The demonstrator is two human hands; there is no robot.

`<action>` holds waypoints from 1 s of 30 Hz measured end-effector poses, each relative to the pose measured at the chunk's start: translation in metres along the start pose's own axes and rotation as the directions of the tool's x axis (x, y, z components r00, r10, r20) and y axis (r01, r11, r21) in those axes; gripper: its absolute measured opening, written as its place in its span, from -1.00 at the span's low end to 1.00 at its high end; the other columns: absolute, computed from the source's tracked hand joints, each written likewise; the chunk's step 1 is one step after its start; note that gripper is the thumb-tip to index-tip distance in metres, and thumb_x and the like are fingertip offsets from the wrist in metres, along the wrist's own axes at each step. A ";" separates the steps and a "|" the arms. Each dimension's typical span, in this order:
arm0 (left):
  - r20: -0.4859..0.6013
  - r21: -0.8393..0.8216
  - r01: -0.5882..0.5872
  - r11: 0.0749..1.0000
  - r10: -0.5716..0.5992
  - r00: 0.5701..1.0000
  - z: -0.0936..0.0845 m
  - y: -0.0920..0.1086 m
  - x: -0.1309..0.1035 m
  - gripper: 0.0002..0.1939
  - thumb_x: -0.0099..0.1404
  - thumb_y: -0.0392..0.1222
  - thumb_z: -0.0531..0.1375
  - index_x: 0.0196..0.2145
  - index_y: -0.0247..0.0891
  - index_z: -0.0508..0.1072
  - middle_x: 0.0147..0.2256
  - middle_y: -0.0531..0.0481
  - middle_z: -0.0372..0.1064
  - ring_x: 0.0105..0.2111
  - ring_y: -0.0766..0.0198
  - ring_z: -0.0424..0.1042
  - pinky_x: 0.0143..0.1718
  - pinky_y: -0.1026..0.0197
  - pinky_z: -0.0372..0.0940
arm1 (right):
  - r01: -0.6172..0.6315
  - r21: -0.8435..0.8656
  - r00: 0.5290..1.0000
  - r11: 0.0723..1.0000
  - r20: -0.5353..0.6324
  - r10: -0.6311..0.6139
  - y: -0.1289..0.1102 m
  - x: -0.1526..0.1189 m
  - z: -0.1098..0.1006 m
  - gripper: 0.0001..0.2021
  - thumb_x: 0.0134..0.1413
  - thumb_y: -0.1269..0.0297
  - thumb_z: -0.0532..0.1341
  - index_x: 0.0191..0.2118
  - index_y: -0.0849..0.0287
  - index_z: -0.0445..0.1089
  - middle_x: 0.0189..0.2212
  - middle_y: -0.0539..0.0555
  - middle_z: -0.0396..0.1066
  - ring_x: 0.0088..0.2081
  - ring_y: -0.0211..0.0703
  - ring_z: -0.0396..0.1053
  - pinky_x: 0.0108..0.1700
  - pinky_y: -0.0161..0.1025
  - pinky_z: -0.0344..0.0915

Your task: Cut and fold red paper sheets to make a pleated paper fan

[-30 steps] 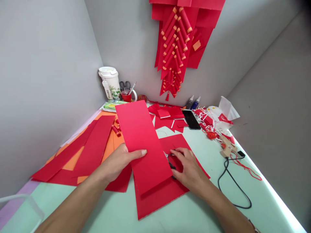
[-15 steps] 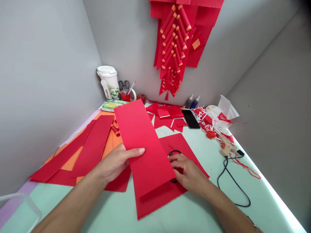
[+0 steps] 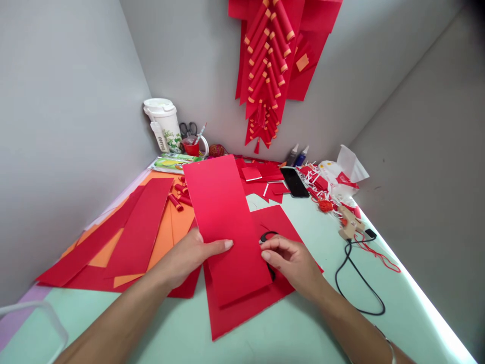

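- Red panel [image 3: 227, 217] is slanting across the middle of the work area, overlapping the larger red sheet [image 3: 235, 321] beneath it.
- Left hand [image 3: 193, 255] is pinching the panel at its left edge; the thumb is pressing on the front face and the fingers are passing behind, out of sight.
- Right hand [image 3: 290, 260] is curling its fingers just beside the panel's right edge, the tips of thumb and forefinger lying close together.
- Black-handled scissors [image 3: 269, 233] are showing partly behind the right hand; whether the fingers are gripping them cannot be told.
- Larger red sheet is lying on the pale green table [image 3: 170, 336].
- At left, red strips [image 3: 142, 227] are overlapping orange sheets [image 3: 164, 237], with small red rolls [image 3: 175, 202] lying near the far end.
- At right, a beige device [image 3: 349, 222] is trailing a black cord [image 3: 336, 279].
- Farther back, a phone [image 3: 294, 182] is lying beside red and white scraps [image 3: 318, 179].
- At rear left, a white lidded cup [image 3: 166, 126] is standing near a red cup [image 3: 191, 148].
- On the rear wall, a red hanging [image 3: 294, 91] is displaying rows of orange-ended tubes [image 3: 273, 88].
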State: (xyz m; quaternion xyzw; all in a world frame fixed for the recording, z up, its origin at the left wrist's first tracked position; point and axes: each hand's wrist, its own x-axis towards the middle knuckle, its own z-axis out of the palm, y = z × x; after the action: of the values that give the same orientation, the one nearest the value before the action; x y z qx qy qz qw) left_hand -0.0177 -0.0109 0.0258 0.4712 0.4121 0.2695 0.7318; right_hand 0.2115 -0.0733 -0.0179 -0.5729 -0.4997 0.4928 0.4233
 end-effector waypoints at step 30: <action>0.041 0.129 0.026 0.991 -0.032 0.999 0.003 0.002 -0.002 -0.59 0.17 -0.09 0.34 -0.03 -0.25 0.49 -0.08 -0.19 0.54 -0.10 -0.07 0.51 -0.08 -0.06 0.39 | 0.056 0.119 0.970 0.991 0.227 -0.082 -0.006 -0.011 0.004 -0.69 0.28 0.04 0.10 -0.42 0.12 0.15 -0.53 -0.10 0.09 -0.47 -0.27 0.05 -0.38 -0.29 0.07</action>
State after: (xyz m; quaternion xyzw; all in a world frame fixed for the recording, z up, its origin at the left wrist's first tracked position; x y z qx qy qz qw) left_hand -0.0166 -0.0132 0.0289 0.5169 0.4194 0.2216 0.7126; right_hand 0.2060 -0.0831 -0.0108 -0.4692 -0.5369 0.5683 0.4107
